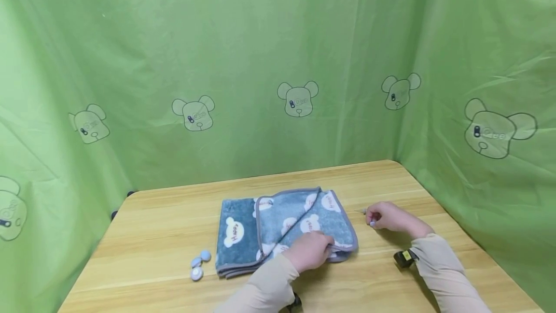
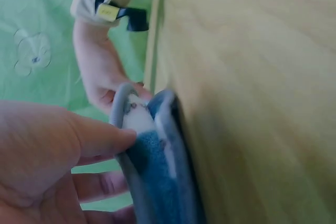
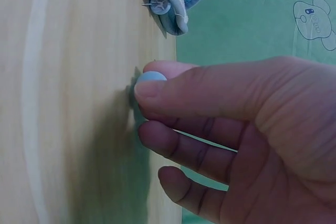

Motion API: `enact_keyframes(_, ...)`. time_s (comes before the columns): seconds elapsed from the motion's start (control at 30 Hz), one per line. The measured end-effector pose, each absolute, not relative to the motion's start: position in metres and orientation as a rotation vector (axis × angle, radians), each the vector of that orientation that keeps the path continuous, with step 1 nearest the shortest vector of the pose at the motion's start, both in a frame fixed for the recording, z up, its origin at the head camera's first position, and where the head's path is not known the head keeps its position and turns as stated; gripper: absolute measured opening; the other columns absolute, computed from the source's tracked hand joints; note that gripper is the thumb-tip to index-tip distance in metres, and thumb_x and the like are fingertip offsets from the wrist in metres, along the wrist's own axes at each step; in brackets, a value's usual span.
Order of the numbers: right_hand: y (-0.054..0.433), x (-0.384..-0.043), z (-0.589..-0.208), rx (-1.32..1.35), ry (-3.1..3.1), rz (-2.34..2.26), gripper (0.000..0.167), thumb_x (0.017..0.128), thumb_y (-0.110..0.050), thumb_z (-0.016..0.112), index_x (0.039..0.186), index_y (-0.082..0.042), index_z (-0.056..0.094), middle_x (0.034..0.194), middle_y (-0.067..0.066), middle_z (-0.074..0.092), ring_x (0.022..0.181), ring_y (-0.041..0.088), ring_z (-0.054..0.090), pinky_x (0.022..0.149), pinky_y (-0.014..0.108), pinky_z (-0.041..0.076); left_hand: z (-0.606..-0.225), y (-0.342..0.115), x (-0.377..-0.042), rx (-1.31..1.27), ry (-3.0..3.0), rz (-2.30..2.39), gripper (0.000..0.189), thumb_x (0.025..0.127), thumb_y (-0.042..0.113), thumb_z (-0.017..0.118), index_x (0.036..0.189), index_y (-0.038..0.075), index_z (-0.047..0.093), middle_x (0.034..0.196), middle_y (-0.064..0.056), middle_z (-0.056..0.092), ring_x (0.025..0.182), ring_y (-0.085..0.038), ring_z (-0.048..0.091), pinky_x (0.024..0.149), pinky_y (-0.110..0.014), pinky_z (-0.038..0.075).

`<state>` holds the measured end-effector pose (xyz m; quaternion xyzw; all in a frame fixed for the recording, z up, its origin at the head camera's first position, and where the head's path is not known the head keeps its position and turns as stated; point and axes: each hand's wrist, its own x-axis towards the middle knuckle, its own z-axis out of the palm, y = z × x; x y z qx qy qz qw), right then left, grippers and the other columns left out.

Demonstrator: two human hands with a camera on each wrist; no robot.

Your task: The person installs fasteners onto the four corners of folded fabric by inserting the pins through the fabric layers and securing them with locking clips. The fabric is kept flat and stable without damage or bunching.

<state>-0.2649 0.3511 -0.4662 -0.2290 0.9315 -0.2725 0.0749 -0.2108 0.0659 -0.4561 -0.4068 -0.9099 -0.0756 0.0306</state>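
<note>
A folded teal blanket (image 1: 278,235) with grey binding and white "Happy" bear shapes lies on the table. At its near right corner, my left hand (image 1: 309,250) pinches the bound edge; in the left wrist view the thumb is over the edge and layers of blanket (image 2: 152,166) gape beside it. To the right of the blanket, my right hand (image 1: 388,217) pinches a small light blue round cap (image 3: 151,76) between thumb and index finger, low over the table. Just past these fingertips sits a round pin base (image 3: 160,4) with a thin metal spike, near the blanket's edge.
Several small light blue round pieces (image 1: 197,273) lie in a cluster left of the blanket. The wooden table (image 1: 160,226) is enclosed at the back and sides by a green curtain (image 1: 243,52) printed with bear heads.
</note>
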Motion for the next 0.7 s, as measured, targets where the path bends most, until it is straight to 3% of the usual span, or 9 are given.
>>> enact_keyframes(0.17,0.35,-0.263,-0.463,-0.664,2.793,-0.84,0.013,0.074,0.007,0.067,0.08,-0.004,0.063,0.075,0.003,0.062,0.071,0.005,0.051,0.063,0.02,0.045,-0.457,0.062,-0.223,-1.159,-2.853,-0.544,0.014,0.096,0.024,0.061,0.089,0.015,0.07,0.076,0.007,0.067,0.065,-0.002,0.055,0.061,-0.015,0.044)
enact_keyframes(0.43,0.35,-0.26,-0.452,-0.673,2.776,-0.87,0.009,0.078,0.005,0.065,0.083,-0.003,0.065,0.076,0.002,0.062,0.069,0.004,0.051,0.061,0.02,0.046,-0.451,0.051,-0.237,-0.996,-2.805,-0.987,0.034,0.1,0.032,0.054,0.07,0.015,0.054,0.058,0.009,0.039,0.049,-0.003,0.035,0.048,-0.017,0.031)
enact_keyframes(0.57,0.346,-0.258,-0.443,-0.736,2.784,-0.891,0.006,0.08,0.002,0.067,0.084,-0.003,0.066,0.078,0.003,0.064,0.072,0.001,0.052,0.065,0.021,0.048,-0.45,0.046,-0.245,-0.918,-2.757,-1.115,0.034,0.101,0.03,0.052,0.071,0.013,0.055,0.056,0.008,0.036,0.048,-0.004,0.034,0.047,-0.018,0.031)
enact_keyframes(0.7,0.343,-0.254,-0.43,-0.81,2.762,-0.964,0.005,0.082,-0.001,0.069,0.086,-0.002,0.066,0.081,0.006,0.066,0.077,0.0,0.055,0.07,0.022,0.05,-0.45,0.042,-0.251,-0.816,-2.702,-1.249,0.024,0.1,0.027,0.054,0.083,0.012,0.063,0.059,0.007,0.041,0.051,-0.004,0.036,0.049,-0.018,0.032)
